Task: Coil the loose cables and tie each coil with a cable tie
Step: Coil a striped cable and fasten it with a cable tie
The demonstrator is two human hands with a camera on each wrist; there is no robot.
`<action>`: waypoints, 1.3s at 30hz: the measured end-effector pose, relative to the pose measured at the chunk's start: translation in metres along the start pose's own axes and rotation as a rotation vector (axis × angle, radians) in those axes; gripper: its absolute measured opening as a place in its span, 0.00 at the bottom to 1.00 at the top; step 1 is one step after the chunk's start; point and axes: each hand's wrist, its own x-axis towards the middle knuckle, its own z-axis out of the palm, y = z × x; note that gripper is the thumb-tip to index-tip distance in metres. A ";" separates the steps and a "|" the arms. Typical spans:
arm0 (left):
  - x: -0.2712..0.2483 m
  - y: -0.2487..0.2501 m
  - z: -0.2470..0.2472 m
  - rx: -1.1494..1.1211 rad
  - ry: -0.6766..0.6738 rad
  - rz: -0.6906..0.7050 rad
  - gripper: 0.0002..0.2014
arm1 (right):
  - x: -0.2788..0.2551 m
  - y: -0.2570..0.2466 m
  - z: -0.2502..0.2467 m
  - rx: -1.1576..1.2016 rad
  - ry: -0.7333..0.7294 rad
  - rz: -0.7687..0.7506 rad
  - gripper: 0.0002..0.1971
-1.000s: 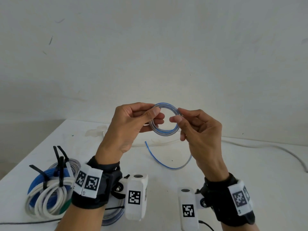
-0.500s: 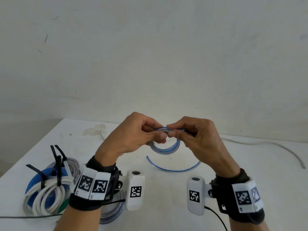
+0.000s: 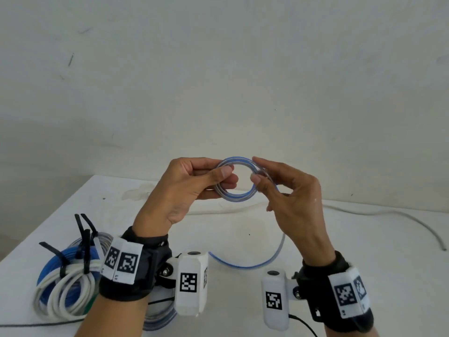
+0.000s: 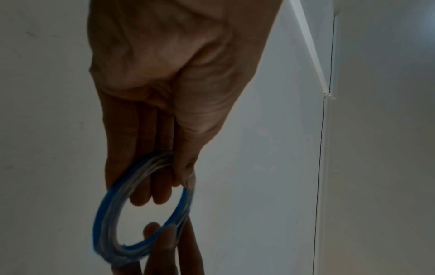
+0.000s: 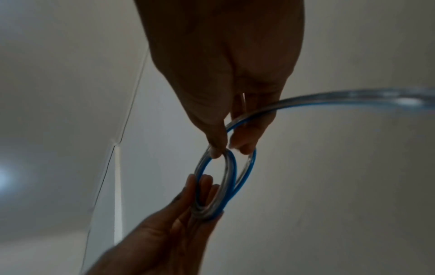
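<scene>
A small coil of clear cable with a blue stripe (image 3: pixel 237 197) is held up above the white table (image 3: pixel 364 251). My left hand (image 3: pixel 194 183) pinches the coil's left side between thumb and fingers; in the left wrist view the coil (image 4: pixel 105 214) hangs below that hand (image 4: pixel 164 93). My right hand (image 3: pixel 286 188) pinches the coil's right side at thumb and forefinger. The right wrist view shows the coil (image 5: pixel 228 178) and the cable's loose tail (image 5: pixel 353 97) running off past the right hand (image 5: pixel 226 74). That tail (image 3: pixel 245 265) sags to the table.
Tied coils of blue and white cable (image 3: pixel 65 283) with black cable ties (image 3: pixel 83 239) lie at the table's left front. A grey cable (image 3: pixel 401 215) trails across the right rear. A thin black lead (image 3: pixel 36 324) runs along the front edge.
Both hands rose from low over the table, and the coil now faces me as an open ring again. The loose tail has shifted right and nearer.
</scene>
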 end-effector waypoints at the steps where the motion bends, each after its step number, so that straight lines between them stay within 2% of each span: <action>1: 0.000 0.000 0.001 -0.009 0.006 0.009 0.12 | 0.000 0.002 0.001 -0.041 0.025 -0.018 0.14; 4: 0.001 -0.001 0.003 -0.038 0.039 0.026 0.11 | -0.002 0.005 0.007 -0.150 0.045 -0.014 0.12; 6: 0.001 -0.002 0.006 -0.038 0.052 0.025 0.11 | -0.003 0.005 0.010 -0.103 0.056 0.011 0.12; 9: 0.002 -0.003 0.008 -0.033 0.041 0.009 0.11 | -0.002 0.003 0.011 -0.043 0.107 -0.009 0.19; 11: 0.001 -0.003 0.008 -0.024 0.027 0.003 0.11 | -0.001 0.003 0.011 -0.043 0.066 -0.014 0.22; 15: 0.001 -0.003 0.006 0.007 0.021 -0.013 0.07 | 0.001 0.003 0.009 0.066 -0.051 0.059 0.13; 19: 0.001 -0.001 0.003 0.006 0.024 -0.023 0.10 | 0.002 -0.003 0.003 0.113 -0.161 0.067 0.10; 21: 0.000 0.000 0.002 -0.003 0.023 -0.030 0.11 | 0.002 -0.006 0.002 0.151 -0.168 0.067 0.12; 24: 0.000 0.000 0.004 -0.055 0.029 -0.034 0.12 | 0.001 -0.009 0.003 0.215 -0.089 0.055 0.15; 29: 0.001 0.002 0.006 -0.135 0.055 -0.037 0.13 | -0.003 -0.008 0.014 0.309 0.100 0.037 0.06; 33: 0.002 0.002 0.007 -0.153 0.049 -0.036 0.11 | -0.005 -0.011 0.019 0.387 0.152 0.094 0.05; 36: 0.001 0.001 0.006 -0.134 0.016 -0.027 0.15 | -0.005 -0.012 0.019 0.461 0.142 0.170 0.08; 39: 0.001 0.000 0.004 -0.105 -0.012 -0.024 0.16 | -0.005 -0.012 0.019 0.484 0.167 0.174 0.09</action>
